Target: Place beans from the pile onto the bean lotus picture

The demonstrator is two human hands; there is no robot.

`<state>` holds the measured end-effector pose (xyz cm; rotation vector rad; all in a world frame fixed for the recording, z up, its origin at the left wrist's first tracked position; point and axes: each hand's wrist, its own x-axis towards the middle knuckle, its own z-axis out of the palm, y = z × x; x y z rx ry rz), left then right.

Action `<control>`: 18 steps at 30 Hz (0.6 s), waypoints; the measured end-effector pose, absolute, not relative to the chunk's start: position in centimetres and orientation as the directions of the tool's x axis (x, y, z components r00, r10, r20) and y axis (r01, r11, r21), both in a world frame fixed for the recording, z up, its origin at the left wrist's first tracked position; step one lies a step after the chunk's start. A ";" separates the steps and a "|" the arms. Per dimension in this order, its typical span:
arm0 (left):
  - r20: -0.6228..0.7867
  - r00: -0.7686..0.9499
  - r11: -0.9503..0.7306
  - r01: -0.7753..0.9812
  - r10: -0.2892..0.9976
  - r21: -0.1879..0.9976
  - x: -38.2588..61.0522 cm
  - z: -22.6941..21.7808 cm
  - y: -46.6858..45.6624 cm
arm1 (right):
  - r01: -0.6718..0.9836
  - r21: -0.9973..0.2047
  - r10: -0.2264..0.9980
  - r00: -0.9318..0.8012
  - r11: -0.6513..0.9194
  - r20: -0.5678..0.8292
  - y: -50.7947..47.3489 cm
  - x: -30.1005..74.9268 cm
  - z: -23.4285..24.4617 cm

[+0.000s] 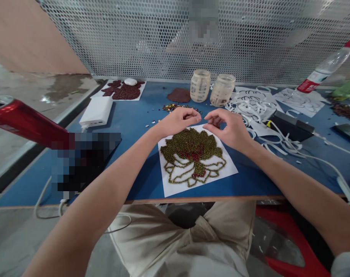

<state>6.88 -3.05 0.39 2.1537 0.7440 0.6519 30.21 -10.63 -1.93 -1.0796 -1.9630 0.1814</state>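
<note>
A white sheet of paper lies near the table's front edge. On it is a flower picture of green beans, with red beans in the middle; some petals are only outlined. My left hand is over the sheet's top edge with its fingers curled into a pinch. Facing it, my right hand is closed too, thumb and forefinger near the top right of the picture. Anything between the fingertips is too small to make out. Just beyond my left hand sits a small heap of mixed beans.
Two glass jars and a flat brown piece are at the back. White strips, a black box with cables, and a tilted bottle lie right. Left are a white power bank, a dark-red bean picture and a red can.
</note>
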 end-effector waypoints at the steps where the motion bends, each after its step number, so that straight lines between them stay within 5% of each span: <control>1: 0.197 0.706 -0.524 0.281 0.680 0.804 7.0 0.5 -3.3 | 0.611 -0.487 0.734 -0.244 0.624 0.634 -10.5 30.2 -2.0; 13: 0.121 0.695 -0.462 0.328 0.709 0.824 7.2 0.7 -3.8 | 0.703 -0.442 0.767 -0.232 0.557 0.598 -11.0 29.9 -1.2; 18: 0.240 0.672 -0.650 0.464 0.701 0.602 6.4 0.0 -2.7 | 0.739 -0.423 0.809 -0.278 0.525 0.518 -10.6 31.1 -0.4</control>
